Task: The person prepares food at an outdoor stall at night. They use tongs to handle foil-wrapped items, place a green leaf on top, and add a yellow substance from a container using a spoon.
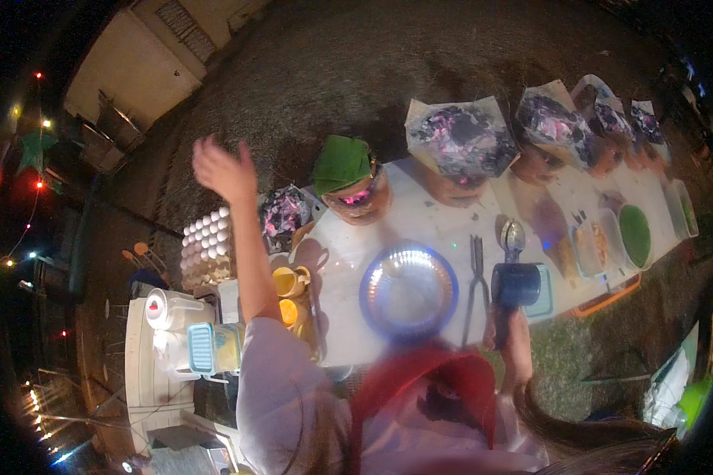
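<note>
We've got left grip (pixel 225 170) raised, wide and bare, arm passing the egg trays (pixel 206 237). Right grip (pixel 512 323) is at the dark blue cup (pixel 518 285), fingers mostly hidden, so we can't tell if it's holding. Cup is near our edge of the bench (pixel 345 261), right of the tongs (pixel 476 285), probably for easy reach; silver spoons (pixel 512 237) seem to stand in it, likely to stay together. We read the cup as plain, roughly cylindrical, finish unclear
</note>
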### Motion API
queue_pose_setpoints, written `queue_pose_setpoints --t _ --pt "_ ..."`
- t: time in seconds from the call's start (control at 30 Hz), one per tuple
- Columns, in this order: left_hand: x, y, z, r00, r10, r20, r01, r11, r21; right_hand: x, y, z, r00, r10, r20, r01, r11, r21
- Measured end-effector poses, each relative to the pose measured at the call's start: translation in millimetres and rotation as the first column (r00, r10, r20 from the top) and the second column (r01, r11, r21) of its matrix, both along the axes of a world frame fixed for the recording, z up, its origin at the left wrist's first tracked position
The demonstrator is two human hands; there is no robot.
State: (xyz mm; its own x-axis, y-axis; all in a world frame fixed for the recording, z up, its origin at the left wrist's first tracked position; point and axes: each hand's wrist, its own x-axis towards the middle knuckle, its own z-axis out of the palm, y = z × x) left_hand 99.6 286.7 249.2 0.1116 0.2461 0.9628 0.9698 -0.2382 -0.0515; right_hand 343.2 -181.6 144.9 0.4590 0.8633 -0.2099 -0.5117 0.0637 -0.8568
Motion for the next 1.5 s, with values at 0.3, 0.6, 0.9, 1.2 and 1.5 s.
queue_pose_setpoints --t 0.3,0.6,0.9,1.2,1.5 --pt "-79 47 -63 0.939 -0.116 0.325 0.309 0.701 -0.642 -11 3 3 0.995 -0.012 0.104 0.017 0.999 -0.043" --pt "-110 61 -19 0.859 -0.195 0.474 0.474 0.655 -0.589 -15 -7 -8 0.998 -0.002 -0.061 0.003 1.0 0.016" --pt "-68 31 131 0.835 -0.347 0.427 0.544 0.642 -0.54 -20 1 -3 0.999 0.011 -0.046 -0.01 1.0 0.015" --pt "11 28 132 0.701 -0.522 0.486 0.71 0.445 -0.546 -28 -10 -4 0.999 -0.029 -0.017 0.03 0.996 0.079" --pt "81 14 107 0.66 -0.563 0.497 0.719 0.283 -0.635 -30 -32 -8 0.99 -0.129 -0.055 0.133 0.988 0.083"
